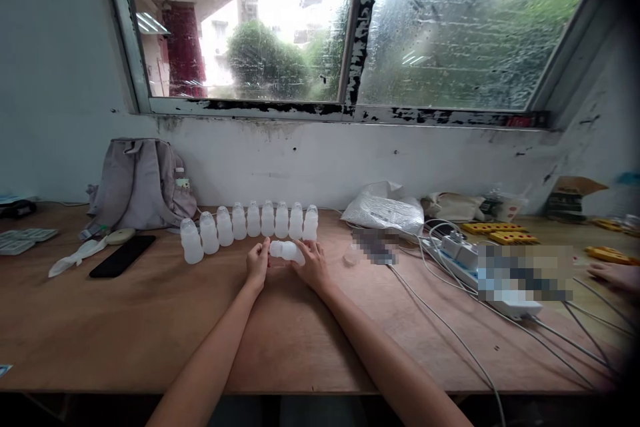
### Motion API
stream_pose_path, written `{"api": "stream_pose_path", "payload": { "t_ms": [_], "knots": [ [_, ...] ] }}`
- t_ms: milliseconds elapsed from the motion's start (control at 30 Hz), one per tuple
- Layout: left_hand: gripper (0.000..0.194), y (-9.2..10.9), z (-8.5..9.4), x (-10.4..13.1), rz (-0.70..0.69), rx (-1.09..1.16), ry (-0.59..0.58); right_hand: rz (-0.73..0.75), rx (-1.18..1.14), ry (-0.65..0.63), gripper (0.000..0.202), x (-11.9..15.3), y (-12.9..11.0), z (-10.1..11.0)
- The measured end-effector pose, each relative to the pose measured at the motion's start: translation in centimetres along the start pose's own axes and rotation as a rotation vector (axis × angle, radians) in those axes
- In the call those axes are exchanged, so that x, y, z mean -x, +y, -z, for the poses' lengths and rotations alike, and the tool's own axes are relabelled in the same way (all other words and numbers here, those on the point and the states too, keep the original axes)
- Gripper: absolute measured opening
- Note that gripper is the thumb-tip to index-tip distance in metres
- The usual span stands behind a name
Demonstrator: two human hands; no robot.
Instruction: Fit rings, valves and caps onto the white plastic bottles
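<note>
Between my two hands a translucent white bottle (286,251) lies on its side, just above the wooden table. My left hand (258,265) has its fingers closed at the bottle's left end. At the right end, my right hand (312,265) holds the bottle with bent fingers. Behind my hands stands a curved row of several similar frosted bottles (225,227), upright and close together. A small clear round piece (351,255) lies on the table to the right of my right hand.
A black phone (123,256) and a grey backpack (140,183) are at the left. To the right are a silvery bag (387,207), a white power strip (515,300) with trailing cables, and yellow items (500,232). Another person's hand (615,273) shows at the far right.
</note>
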State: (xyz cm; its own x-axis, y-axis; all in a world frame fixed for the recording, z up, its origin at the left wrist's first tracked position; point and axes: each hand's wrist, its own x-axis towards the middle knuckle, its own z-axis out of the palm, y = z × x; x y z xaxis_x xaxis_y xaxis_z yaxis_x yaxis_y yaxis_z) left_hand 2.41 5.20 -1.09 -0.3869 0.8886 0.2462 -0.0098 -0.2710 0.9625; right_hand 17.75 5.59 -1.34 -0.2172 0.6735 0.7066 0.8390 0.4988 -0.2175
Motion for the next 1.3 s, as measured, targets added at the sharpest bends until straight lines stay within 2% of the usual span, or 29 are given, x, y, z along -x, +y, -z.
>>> {"api": "stream_pose_path", "payload": {
  "t_ms": [200,367,733,867,933,1033,1133,1300],
  "knots": [
    [0.047,0.1,0.4,-0.1,0.000,-0.014,0.017,0.062,0.096,-0.022,0.050,0.0,0.1,0.7],
    [0.045,0.1,0.4,-0.2,0.030,0.004,0.035,0.142,0.115,-0.028,0.048,-0.3,-0.8,1.9],
    [0.041,0.0,0.5,-0.5,0.080,0.093,0.097,0.095,0.045,-0.081,0.055,-0.1,-1.6,1.9],
    [0.039,0.0,0.6,-0.6,0.083,0.156,0.114,0.062,-0.107,-0.057,0.044,-0.3,-1.2,1.5],
    [0.032,0.1,0.7,-0.7,0.105,0.197,0.092,0.051,-0.190,-0.053,0.037,-0.4,-0.9,1.3],
    [0.022,0.4,1.0,-1.1,0.172,0.274,-0.006,0.000,-0.304,-0.054,0.036,-0.5,-0.3,1.1],
    [0.026,0.5,1.0,-1.5,0.247,0.358,-0.110,-0.083,-0.419,-0.093,0.035,-0.5,0.2,1.0],
    [0.025,0.0,0.9,-1.7,0.332,0.429,-0.105,-0.155,-0.542,-0.094,0.035,-0.7,0.5,1.0]
  ]
}}
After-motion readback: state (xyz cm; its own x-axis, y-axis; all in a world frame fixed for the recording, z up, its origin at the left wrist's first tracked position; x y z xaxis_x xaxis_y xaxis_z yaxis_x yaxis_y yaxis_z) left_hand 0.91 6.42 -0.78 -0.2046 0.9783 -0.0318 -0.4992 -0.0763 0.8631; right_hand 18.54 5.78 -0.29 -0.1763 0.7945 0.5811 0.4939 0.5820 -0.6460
